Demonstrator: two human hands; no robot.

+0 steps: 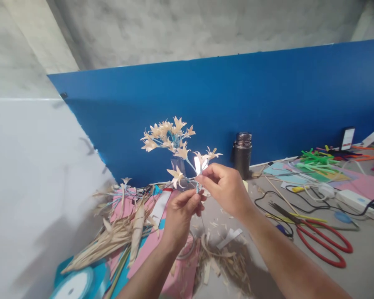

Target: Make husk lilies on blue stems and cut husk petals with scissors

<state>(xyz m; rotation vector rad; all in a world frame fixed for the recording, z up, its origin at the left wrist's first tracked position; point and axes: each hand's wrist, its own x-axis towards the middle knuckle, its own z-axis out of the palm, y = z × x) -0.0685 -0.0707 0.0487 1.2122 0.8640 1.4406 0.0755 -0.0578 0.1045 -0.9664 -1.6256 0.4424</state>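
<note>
- Nearest camera, lower left: round pale-blue spool with flat white centre (71, 287), smooth-faced.
- Beside it: bundle of dry tan husks (102, 246), fibrous, ribbed, tapering toward lower left.
- Left hand (182, 211): fingers curled, pinching the base of a spray of cream star-petalled flowers on pale-blue stems (177, 176).
- Spray: raised above grey worktop (366, 254), mid-view. Long axis near upright; blooms fan upward, one leaning left.
- Right hand (226, 187): thumb and forefinger closed on the stem just above the left hand.
- Dark, glossy-capped cylindrical flask (243, 158): upright.
- Red-handled metal scissors (300, 222): blades point upper left.
- Dark-edged phone (348, 139): screen lit; print too small to read.
</note>
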